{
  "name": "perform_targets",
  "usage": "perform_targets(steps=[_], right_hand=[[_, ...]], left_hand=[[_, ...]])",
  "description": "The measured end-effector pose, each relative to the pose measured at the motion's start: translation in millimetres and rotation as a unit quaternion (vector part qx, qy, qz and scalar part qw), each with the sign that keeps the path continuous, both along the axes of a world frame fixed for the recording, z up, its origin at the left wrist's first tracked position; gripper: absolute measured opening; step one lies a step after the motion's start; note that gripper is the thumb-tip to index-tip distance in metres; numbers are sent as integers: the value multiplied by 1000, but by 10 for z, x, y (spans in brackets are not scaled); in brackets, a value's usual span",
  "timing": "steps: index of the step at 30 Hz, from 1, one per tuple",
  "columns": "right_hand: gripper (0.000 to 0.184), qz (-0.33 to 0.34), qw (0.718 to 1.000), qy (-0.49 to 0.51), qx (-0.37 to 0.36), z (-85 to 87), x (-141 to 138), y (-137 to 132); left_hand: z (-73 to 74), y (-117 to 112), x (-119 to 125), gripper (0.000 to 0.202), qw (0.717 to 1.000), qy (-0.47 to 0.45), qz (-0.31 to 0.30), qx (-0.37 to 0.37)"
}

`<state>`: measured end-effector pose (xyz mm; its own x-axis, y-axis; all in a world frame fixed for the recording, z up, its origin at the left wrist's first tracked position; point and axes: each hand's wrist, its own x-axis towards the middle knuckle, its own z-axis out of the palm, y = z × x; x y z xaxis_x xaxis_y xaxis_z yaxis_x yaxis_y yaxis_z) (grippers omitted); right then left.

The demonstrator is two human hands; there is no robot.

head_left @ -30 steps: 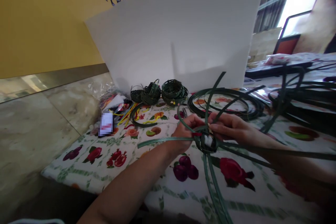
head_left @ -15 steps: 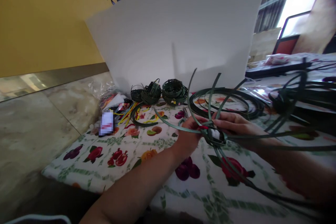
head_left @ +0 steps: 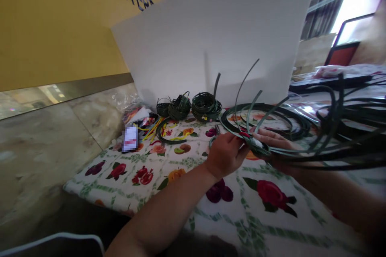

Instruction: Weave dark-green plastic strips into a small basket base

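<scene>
A small weaving of dark green strips (head_left: 259,149), with a white patch and a bit of red at its middle, is held up over the table. My left hand (head_left: 226,152) pinches its left edge beside the red bit. On the far right side, my right hand (head_left: 276,140) grips it, fingers on top; the thumb is hard to make out. Long loose green strips (head_left: 325,152) trail from it to the right, and several shorter ends stand up behind my fingers.
Finished-looking woven green baskets (head_left: 205,106) stand at the back against a white panel (head_left: 211,36). Behind my hands lies a coil of green strip (head_left: 289,122). Yellow strips (head_left: 152,128), a phone-like object (head_left: 130,138) and plastic bags are at left on the floral tablecloth (head_left: 120,186).
The weaving has been tilted and turned in my hands; the strips that hung toward me now swing out to the right. My left hand has rolled over. The view has shifted slightly left.
</scene>
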<state>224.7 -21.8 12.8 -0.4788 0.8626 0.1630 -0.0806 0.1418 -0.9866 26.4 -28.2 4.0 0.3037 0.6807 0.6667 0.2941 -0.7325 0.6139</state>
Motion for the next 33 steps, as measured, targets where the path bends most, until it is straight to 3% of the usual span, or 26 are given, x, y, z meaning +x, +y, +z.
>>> perform_targets(steps=[6, 9, 16, 24, 29, 33], right_hand=[[52, -43, 992, 102, -68, 31, -192, -22], [55, -40, 986, 132, -89, 13, -204, -34], [53, 17, 983, 144, -113, -91, -154, 6], [64, 12, 986, 121, -114, -98, -174, -51], [50, 9, 986, 123, -116, -127, -172, -48], [51, 38, 982, 154, -104, -125, -202, -18]], left_hand=[[99, 33, -47, 20, 988, 118, 9, 103], [111, 55, -64, 19, 985, 119, 10, 122], [56, 68, -68, 20, 992, 93, -19, 89], [16, -19, -17, 23, 996, 62, -35, 47], [40, -125, 7, 18, 999, -6, -36, 26], [57, -144, 13, 16, 997, -46, -61, 19]])
